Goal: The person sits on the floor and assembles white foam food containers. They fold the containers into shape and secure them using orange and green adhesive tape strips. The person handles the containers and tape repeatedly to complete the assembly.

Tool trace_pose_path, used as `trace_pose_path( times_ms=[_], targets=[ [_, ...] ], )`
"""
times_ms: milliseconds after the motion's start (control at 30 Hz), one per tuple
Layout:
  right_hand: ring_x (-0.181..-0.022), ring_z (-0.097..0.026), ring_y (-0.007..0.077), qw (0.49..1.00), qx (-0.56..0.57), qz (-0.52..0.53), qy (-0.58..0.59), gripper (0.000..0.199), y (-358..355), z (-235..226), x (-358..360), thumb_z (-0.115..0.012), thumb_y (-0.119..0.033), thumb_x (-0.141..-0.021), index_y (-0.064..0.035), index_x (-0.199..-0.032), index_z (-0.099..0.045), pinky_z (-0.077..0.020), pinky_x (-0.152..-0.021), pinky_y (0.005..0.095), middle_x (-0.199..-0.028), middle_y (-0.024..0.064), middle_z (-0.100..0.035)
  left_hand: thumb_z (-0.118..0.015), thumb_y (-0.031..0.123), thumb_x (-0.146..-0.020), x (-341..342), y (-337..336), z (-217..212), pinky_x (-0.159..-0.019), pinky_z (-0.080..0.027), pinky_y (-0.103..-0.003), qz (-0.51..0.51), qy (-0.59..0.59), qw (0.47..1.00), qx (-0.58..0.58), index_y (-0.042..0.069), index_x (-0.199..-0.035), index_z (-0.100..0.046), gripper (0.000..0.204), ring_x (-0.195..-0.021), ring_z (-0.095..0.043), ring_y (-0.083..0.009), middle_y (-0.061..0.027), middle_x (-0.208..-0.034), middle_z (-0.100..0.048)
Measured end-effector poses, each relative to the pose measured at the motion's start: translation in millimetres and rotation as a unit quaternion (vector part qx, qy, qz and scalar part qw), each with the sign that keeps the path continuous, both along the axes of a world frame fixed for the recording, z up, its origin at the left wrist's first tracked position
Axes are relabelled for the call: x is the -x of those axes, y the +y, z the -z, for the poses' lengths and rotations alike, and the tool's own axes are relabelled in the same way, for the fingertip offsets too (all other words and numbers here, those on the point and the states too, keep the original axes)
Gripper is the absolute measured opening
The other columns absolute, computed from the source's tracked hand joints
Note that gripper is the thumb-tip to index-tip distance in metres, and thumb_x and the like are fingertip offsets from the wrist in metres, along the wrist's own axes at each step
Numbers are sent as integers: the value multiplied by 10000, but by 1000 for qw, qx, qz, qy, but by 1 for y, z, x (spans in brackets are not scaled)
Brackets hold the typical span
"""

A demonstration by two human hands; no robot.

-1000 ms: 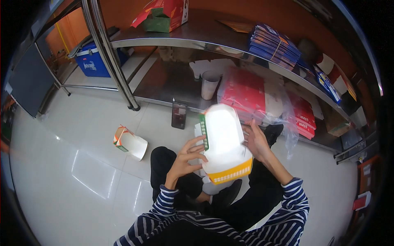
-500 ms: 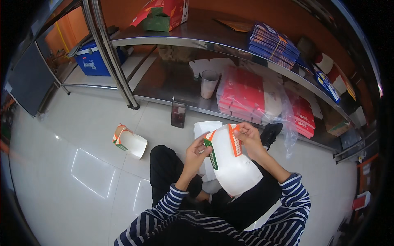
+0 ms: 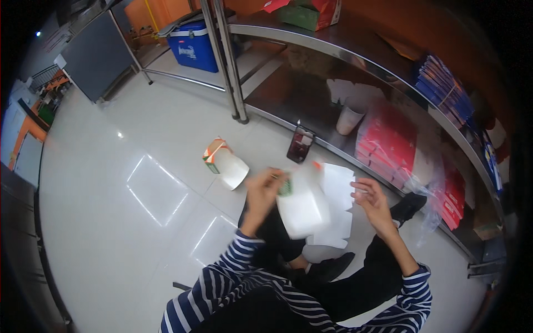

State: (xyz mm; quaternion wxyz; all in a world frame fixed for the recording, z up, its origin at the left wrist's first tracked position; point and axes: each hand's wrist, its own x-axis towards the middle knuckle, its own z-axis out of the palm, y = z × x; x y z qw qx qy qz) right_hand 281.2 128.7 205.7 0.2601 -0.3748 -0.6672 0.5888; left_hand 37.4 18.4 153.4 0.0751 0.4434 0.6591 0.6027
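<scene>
White carton [image 3: 302, 208] in the hands' [image 3: 265, 188] grasp

Glossy white tiled floor [image 3: 139, 183], steel shelving [image 3: 311, 39], blue cooler [image 3: 194, 47] beneath.

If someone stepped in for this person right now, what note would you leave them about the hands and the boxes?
Left hand: holds the top edge of a white paper box, blurred in motion.
Right hand: open, fingers spread, next to flat white sheets lying over the lap; whether it touches them is unclear.
Around: one folded box lies tipped on the floor to the left. A dark phone leans against the low shelf, with red packs stacked there.
Done: one box on the floor looks finished.
Left: the box in hand appears not yet set down; flat sheets remain unfolded.
</scene>
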Motion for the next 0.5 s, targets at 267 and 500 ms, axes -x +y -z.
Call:
trace_pose_path(
  times_ms=[267, 500],
  targets=[
    [-785, -555, 110, 999, 29, -15, -18, 253, 4, -6, 2, -543, -174, -869, -53, -1087, -501, -425, -722, 241, -947, 49, -587, -670, 126, -772, 164, -47, 36, -542, -437, -219, -227, 65, 972, -9, -10, -810, -578, 169, -588, -583, -104, -69, -692, -619],
    [-766, -551, 113, 999, 26, -28, -22, 211, 6, -5, 0, -541, -168, -869, -70, -1055, -521, -440, -693, 244, -910, 46, -595, -668, 119, -779, 217, -51, 81, -552, -437, -214, -195, -22, 980, -31, 0, -800, -566, 158, -628, -578, -84, -42, -710, -621]
  ],
)
